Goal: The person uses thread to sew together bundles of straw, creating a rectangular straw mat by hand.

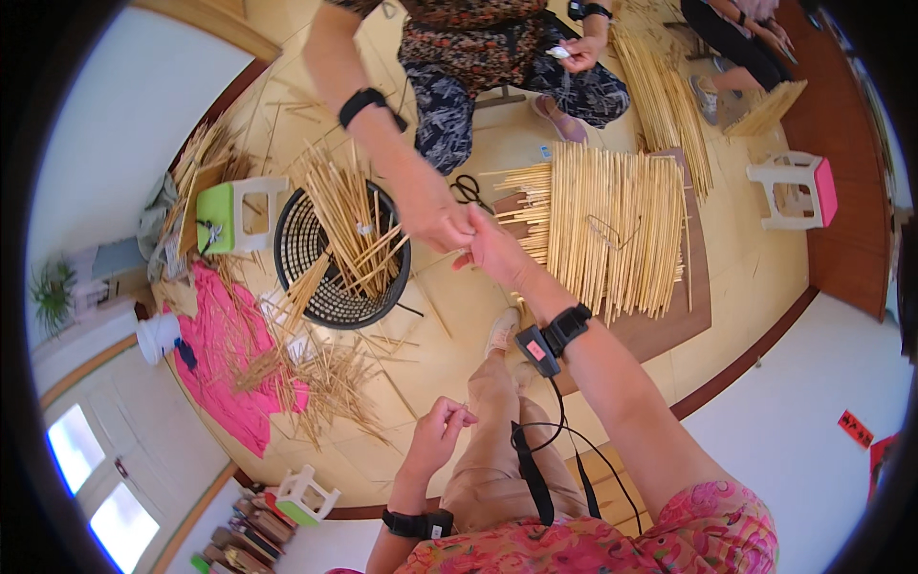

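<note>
pink patterned shirt | right hand touching co-worker's hand, grip unclear | left hand half-curled | stalk mat right of both

"Look, a green stool with white legs!"

"Yes, and a pink stool with white legs, way over on the other side."

"A big pink cloth is on the floor, and a white bucket is right beside it."

"I see a leafy plant near the white door."

"And red paper is up on the wall!"
</note>
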`<control>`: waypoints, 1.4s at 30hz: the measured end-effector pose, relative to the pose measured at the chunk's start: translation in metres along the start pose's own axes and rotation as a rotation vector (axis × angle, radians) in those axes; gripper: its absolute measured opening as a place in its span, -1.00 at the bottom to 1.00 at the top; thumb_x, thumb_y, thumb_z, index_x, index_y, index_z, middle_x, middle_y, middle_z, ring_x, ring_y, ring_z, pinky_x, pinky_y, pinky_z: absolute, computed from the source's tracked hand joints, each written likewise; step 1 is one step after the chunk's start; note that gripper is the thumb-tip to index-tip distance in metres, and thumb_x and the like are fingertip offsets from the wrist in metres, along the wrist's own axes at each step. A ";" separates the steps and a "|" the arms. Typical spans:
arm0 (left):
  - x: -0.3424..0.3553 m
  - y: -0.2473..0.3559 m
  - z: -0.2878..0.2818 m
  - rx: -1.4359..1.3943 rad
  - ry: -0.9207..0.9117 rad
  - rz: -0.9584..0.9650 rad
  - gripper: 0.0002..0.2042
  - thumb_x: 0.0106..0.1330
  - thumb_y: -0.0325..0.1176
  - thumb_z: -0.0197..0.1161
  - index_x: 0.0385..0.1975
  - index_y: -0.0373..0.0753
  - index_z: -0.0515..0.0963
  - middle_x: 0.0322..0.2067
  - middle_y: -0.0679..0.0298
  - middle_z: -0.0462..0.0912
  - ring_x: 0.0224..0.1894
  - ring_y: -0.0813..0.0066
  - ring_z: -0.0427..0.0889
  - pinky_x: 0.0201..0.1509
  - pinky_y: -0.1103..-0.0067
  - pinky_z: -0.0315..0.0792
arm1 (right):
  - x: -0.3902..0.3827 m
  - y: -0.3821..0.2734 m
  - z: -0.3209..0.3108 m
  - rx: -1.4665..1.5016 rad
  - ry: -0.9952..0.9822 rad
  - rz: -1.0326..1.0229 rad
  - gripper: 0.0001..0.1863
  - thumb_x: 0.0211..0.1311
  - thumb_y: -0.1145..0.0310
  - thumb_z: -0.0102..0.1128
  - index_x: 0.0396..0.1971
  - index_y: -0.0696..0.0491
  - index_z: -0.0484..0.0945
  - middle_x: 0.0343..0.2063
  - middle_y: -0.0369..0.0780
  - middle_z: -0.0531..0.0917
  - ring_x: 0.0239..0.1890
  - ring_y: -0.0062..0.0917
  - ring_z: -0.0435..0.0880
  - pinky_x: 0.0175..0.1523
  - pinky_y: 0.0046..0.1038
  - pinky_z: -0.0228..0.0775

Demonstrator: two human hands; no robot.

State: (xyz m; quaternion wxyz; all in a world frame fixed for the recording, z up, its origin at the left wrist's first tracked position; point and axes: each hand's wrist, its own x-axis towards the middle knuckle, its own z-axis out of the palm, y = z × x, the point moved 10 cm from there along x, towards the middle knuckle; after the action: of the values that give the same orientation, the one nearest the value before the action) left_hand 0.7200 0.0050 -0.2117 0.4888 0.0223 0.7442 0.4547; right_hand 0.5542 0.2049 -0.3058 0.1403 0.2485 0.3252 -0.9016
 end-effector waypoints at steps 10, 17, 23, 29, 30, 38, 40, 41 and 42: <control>-0.097 -0.057 -0.049 -0.166 0.249 0.071 -0.93 0.39 -0.49 0.01 -0.27 -0.35 0.38 -0.36 0.13 0.68 -0.30 0.43 0.66 -0.18 0.55 0.53 | -0.116 0.026 -0.040 0.012 0.423 -0.243 -0.67 0.41 0.13 -0.03 -0.57 -0.05 0.35 -0.75 -0.47 0.21 -0.76 -0.74 0.10 -0.67 -0.65 -0.10; -0.230 -0.117 -0.120 -0.350 0.543 0.114 -0.91 0.42 -0.48 -0.02 -0.29 -0.37 0.37 -0.37 0.12 0.67 -0.30 0.46 0.65 -0.17 0.57 0.52 | -0.215 0.063 0.031 -0.150 0.394 -0.069 -0.69 0.39 0.23 0.00 -0.59 -0.05 0.32 -0.80 -0.48 0.10 -0.77 -0.75 0.05 -0.67 -0.65 -0.16; -0.333 -0.181 -0.186 -0.480 0.760 0.089 -0.90 0.42 -0.47 -0.02 -0.29 -0.38 0.37 -0.38 0.12 0.67 -0.33 0.48 0.64 -0.18 0.57 0.51 | -0.225 0.136 0.147 -0.401 0.186 0.144 -0.75 0.42 0.23 -0.02 -0.45 0.02 0.42 -0.75 -0.48 0.15 -0.74 -0.76 0.06 -0.62 -0.65 -0.12; -0.417 -0.226 -0.280 -0.431 0.929 0.184 -0.90 0.43 -0.48 -0.06 -0.25 -0.37 0.36 -0.43 0.13 0.66 -0.39 0.47 0.62 -0.23 0.58 0.50 | -0.184 0.229 0.331 -0.641 -0.130 0.294 -0.77 0.43 0.26 -0.07 -0.31 0.10 0.46 -0.68 -0.43 0.32 -0.69 -0.77 0.16 -0.57 -0.68 -0.01; -0.429 -0.236 -0.296 -0.436 0.945 0.170 -0.90 0.43 -0.48 -0.07 -0.24 -0.37 0.36 -0.43 0.13 0.66 -0.39 0.47 0.62 -0.23 0.58 0.50 | -0.171 0.240 0.358 -0.680 -0.137 0.287 -0.77 0.43 0.26 -0.07 -0.30 0.11 0.47 -0.68 -0.42 0.34 -0.68 -0.77 0.18 -0.56 -0.69 0.01; -0.494 -0.272 -0.464 -0.395 1.159 0.205 -0.93 0.45 -0.49 -0.14 -0.22 -0.31 0.30 -0.59 0.35 0.29 -0.55 0.60 0.28 -0.44 0.63 0.25 | -0.084 0.292 0.594 -1.178 -0.455 0.040 -0.74 0.40 0.31 -0.04 -0.30 0.18 0.56 -0.58 -0.36 0.53 -0.59 -0.79 0.37 -0.48 -0.74 0.19; -0.496 -0.269 -0.508 -0.431 1.198 0.249 -0.93 0.45 -0.48 -0.14 -0.21 -0.31 0.30 -0.56 0.37 0.29 -0.52 0.64 0.27 -0.42 0.65 0.25 | -0.064 0.302 0.649 -1.184 -0.569 -0.016 -0.75 0.40 0.34 -0.03 -0.30 0.20 0.57 -0.56 -0.36 0.55 -0.57 -0.78 0.42 -0.44 -0.72 0.27; -0.495 -0.263 -0.531 -0.411 1.235 0.280 -0.93 0.46 -0.47 -0.14 -0.20 -0.29 0.30 -0.53 0.41 0.26 -0.50 0.67 0.23 -0.43 0.68 0.22 | -0.057 0.307 0.674 -1.174 -0.602 -0.029 -0.75 0.40 0.34 -0.03 -0.30 0.20 0.57 -0.56 -0.36 0.56 -0.57 -0.78 0.42 -0.44 -0.71 0.28; -0.496 -0.260 -0.553 -0.429 1.248 0.293 -0.93 0.46 -0.47 -0.13 -0.20 -0.29 0.30 -0.54 0.41 0.26 -0.50 0.68 0.23 -0.43 0.68 0.22 | -0.047 0.313 0.695 -1.160 -0.635 -0.040 -0.75 0.40 0.35 -0.03 -0.30 0.20 0.56 -0.56 -0.35 0.56 -0.56 -0.78 0.43 -0.43 -0.71 0.29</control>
State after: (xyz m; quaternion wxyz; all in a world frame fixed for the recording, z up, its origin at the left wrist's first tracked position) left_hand 0.6718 -0.7464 0.0176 -0.1055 -0.2414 0.7696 0.5816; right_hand 0.4750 -0.4810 0.0196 0.3236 -0.1515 0.7056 -0.6120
